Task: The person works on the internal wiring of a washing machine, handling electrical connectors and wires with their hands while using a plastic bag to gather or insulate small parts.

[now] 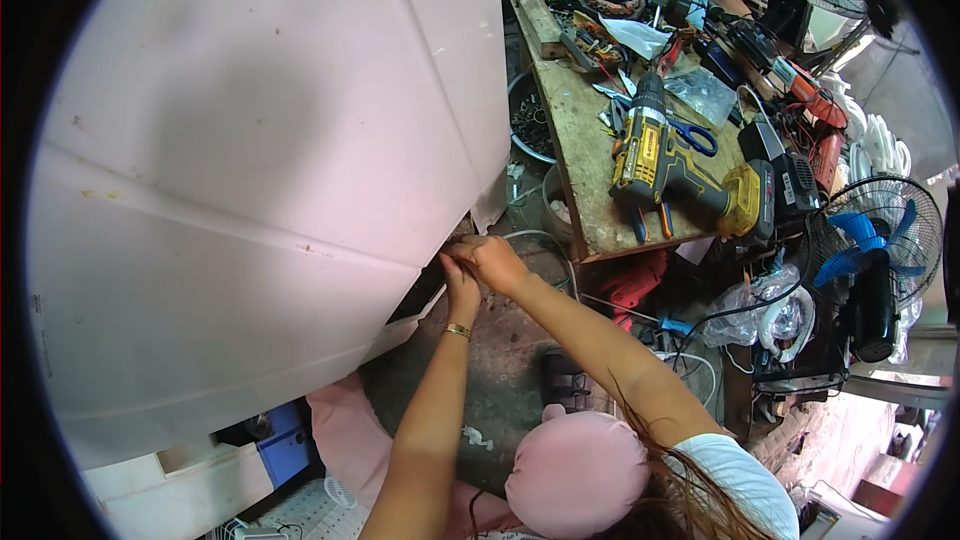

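A large white metal appliance body (270,130) with scuffs and rust spots fills the left side. Both hands meet at its right lower edge, beside a dark opening (418,296) in the panel. My left hand (459,283) is closed, fingers pointing up and pressed near the edge; a gold-coloured bracelet circles that wrist. Against it, my right hand (492,262) curls its fingers toward the same spot. Whatever the fingers hold is too small or hidden by the hands and the panel.
A wooden workbench (590,190) at the right carries a yellow-black cordless drill (655,155), blue-handled scissors (695,137) and loose tools. Beyond it stands a blue-bladed fan (868,243). A red power tool (635,285) and cables lie below the bench.
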